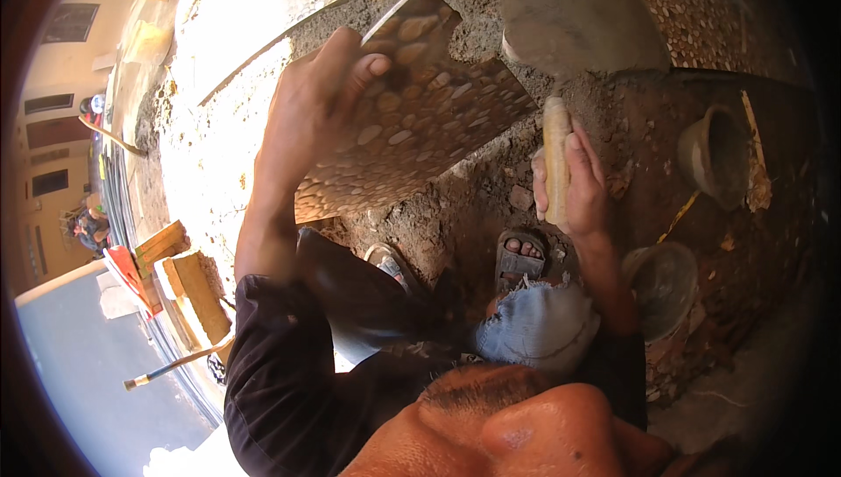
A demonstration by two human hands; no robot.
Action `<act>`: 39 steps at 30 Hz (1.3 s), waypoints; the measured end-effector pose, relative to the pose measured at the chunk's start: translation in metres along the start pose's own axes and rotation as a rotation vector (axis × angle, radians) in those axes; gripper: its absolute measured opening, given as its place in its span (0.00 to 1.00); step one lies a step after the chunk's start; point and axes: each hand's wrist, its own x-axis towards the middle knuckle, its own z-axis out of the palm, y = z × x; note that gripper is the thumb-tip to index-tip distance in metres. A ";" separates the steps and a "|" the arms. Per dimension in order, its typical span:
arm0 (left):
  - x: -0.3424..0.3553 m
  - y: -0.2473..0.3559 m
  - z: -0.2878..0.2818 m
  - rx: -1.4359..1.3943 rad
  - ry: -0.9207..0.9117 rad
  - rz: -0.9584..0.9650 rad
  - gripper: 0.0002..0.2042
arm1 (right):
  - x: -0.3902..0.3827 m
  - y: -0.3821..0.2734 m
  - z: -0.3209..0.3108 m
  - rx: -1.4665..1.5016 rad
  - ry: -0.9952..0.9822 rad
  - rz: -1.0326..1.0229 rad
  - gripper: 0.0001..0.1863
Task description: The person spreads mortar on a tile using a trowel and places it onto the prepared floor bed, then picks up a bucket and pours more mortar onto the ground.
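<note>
Dirt ground (455, 205) lies bare between laid pebble-patterned tiles. Over it, the left hand (307, 109) grips a large pebble-patterned tile (420, 118) by its edge, tilted above the soil. The right hand (583, 188) is closed around a pale wooden handle (555, 148). Two small dirty buckets (714, 157) sit to the right.

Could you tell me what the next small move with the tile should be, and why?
Probably lower the tile flat onto the bare bed. The left hand holds it tilted above the gap, and the right hand holds a wooden tool beside it.
</note>
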 end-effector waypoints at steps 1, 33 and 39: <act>0.000 0.001 -0.001 -0.009 -0.009 -0.014 0.13 | -0.001 -0.001 0.000 -0.026 -0.025 0.023 0.29; -0.006 0.009 0.001 -0.095 0.060 0.139 0.13 | 0.001 -0.078 0.012 -1.133 -0.105 -0.439 0.24; -0.008 0.006 0.000 -0.123 -0.042 -0.097 0.30 | 0.007 -0.069 -0.005 -1.153 -0.123 -0.520 0.25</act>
